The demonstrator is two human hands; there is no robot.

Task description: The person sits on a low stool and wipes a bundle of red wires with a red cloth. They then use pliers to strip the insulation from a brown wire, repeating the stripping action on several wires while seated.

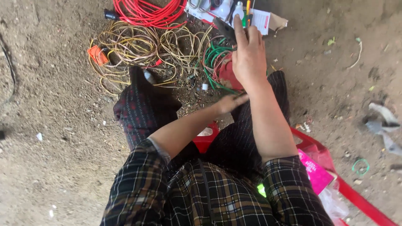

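Head view, looking straight down, so the plaid sleeves and dark checked trousers fill the bottom of the shot. A red plastic stool [206, 141] is glimpsed between the knees, with a pink packet [315, 170] lying just to the person's right.

Going outward, the left hand [229, 103] is stretched across the lap with fingers flat and loose; nothing is held in it, and its tips are tucked under the right forearm. A bit farther, the right hand [249, 53] is raised over the ground, fingers curled around dark pliers [224, 28]. Only the tip of the tool is seen, poking up and to the left past the index finger, so its long axis runs away from the body at a slant. Exactly how tight the hold is can't be made out.

Just under that hand a green wire coil [214, 56] is piled beside a red round thing [228, 74], so the right hand is clearly nearer. Farther left, yellow wires [138, 48] are tangled, with a red cable coil [148, 11] farthest out.
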